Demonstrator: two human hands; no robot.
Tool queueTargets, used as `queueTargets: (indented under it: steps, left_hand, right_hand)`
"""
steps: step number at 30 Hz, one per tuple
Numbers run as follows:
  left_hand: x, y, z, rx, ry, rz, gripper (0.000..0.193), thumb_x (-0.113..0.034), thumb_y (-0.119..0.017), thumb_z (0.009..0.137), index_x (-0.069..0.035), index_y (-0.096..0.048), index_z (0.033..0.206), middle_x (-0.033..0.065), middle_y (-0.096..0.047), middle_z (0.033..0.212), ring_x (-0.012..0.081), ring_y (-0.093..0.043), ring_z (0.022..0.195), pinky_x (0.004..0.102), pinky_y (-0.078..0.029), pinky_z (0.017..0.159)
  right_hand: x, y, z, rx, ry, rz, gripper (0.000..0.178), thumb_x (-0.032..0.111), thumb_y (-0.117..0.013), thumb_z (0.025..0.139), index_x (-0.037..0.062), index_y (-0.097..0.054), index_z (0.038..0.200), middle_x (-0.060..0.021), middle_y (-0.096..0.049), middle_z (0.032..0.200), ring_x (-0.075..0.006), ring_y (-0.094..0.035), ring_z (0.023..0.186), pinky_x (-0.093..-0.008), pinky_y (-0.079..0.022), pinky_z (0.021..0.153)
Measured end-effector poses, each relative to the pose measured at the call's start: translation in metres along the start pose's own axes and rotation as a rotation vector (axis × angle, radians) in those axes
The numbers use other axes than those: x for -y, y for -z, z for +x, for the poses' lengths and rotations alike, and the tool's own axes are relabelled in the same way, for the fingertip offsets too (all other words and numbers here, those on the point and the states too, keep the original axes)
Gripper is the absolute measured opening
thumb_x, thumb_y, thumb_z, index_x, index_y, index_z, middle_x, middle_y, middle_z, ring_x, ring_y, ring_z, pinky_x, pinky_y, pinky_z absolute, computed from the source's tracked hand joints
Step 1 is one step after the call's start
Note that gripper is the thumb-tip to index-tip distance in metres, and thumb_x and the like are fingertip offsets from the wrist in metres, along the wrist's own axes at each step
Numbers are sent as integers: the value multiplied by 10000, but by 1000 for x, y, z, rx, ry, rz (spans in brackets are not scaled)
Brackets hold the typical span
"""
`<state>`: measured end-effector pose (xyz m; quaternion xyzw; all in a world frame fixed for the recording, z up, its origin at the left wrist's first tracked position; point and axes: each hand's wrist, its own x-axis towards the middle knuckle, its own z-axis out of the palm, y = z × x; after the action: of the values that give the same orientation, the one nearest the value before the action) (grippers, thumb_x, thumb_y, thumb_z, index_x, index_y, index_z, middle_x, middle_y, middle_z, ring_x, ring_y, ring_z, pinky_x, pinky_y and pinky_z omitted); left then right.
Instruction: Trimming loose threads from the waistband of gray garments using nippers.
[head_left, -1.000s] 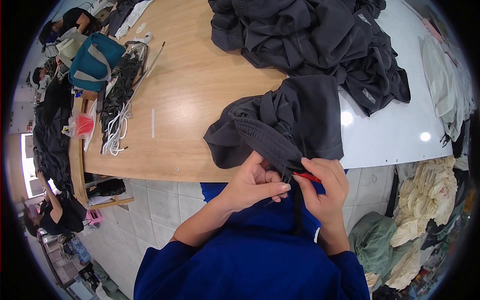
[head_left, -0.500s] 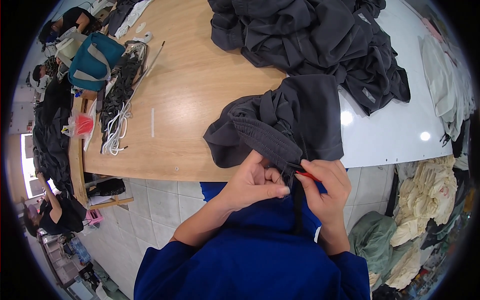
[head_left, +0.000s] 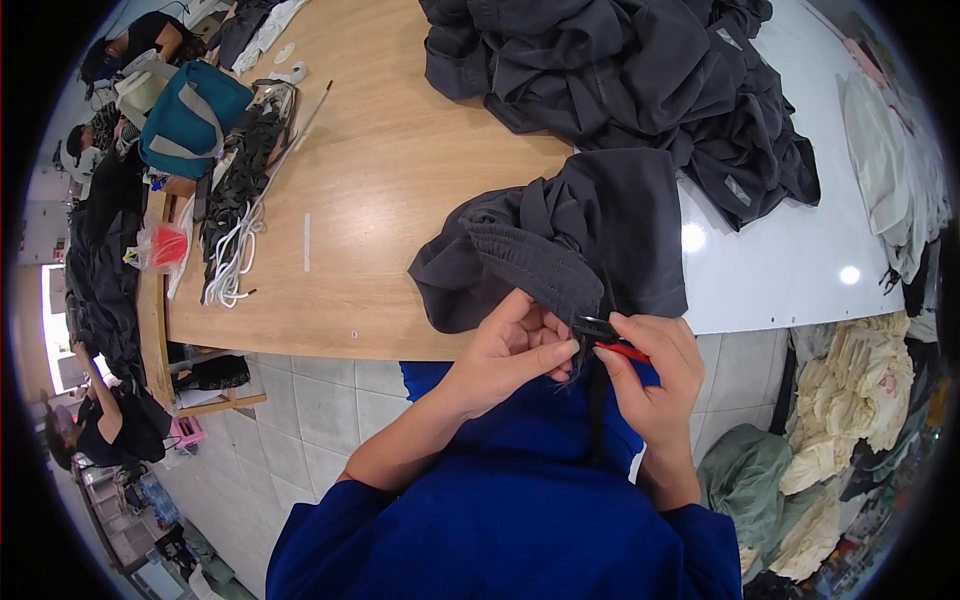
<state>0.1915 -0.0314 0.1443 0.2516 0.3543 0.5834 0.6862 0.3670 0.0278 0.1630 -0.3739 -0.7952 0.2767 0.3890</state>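
A dark grey garment [head_left: 640, 230] with a gathered elastic waistband [head_left: 530, 262] lies at the table's front edge, its near end hanging toward me. My left hand [head_left: 515, 345] pinches the waistband's end, where loose dark threads dangle. Between the thumb and fingers of my right hand [head_left: 655, 365] is a pair of thread snips [head_left: 622, 350] with a red handle and dark blades. Its blades lie across the fabric end, right beside my left thumb. Whether they touch a thread is too small to tell. A black strip [head_left: 598, 415] hangs below, over my blue clothing.
A heap of dark grey garments [head_left: 600, 70] fills the table's far side. At left lie white cords [head_left: 232, 260], black cords [head_left: 240, 160] and a teal bag [head_left: 195, 120]. Cream and green fabric piles [head_left: 850, 400] stand at right. Other people work at far left.
The snips have come up a little, and their dark blades now show beside my left thumb. My left thumb has moved up against the fabric end.
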Motion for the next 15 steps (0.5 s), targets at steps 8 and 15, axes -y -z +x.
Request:
queueTargets:
  steps: [8,15]
  left_hand:
    - [-5,0,0,-10,138,-72,356,-74,-559,908,-39,-414,1232,71,-586,907,112,-575,801,231,-479,704]
    - [-4,1,2,22,127,-1,410,-55,-582,890,-29,-395,1254,70,-596,899,107,-577,828,241,-472,707]
  right_hand:
    - [0,-1,0,3,-3,-4,327,33,-752,618,62,-685,936,-68,-650,837,-208,-569,691,-291,-420,624]
    - [0,-6,1,-1,0,23,324,23,-746,624,56,-683,940,-74,-647,836,-209,-569,691,-287,-427,620]
